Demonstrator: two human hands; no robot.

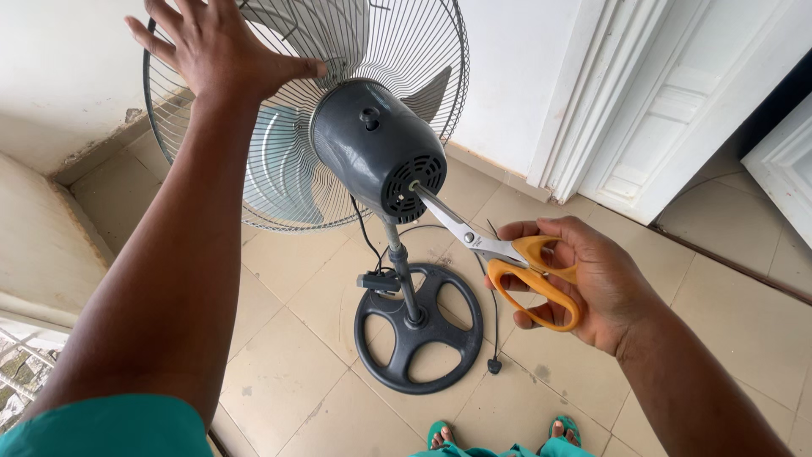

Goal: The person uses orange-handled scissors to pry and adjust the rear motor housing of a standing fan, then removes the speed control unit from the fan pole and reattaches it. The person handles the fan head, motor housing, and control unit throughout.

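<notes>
A standing fan faces away from me, with a dark grey motor housing (pixel 376 148) and a wire grille (pixel 406 51) over pale blades. My left hand (pixel 216 46) lies flat with spread fingers on the back of the grille, at its upper left. My right hand (pixel 584 283) grips scissors with orange handles (pixel 533 279). Their closed metal tip touches the centre of the rear of the motor housing.
The fan's pole rises from a round black base (pixel 419 334) on beige floor tiles. A black cord and plug (pixel 494 366) trail beside the base. A white panelled door (pixel 677 101) stands at the right, a wall behind. My feet in green sandals (pixel 440 436) show at the bottom.
</notes>
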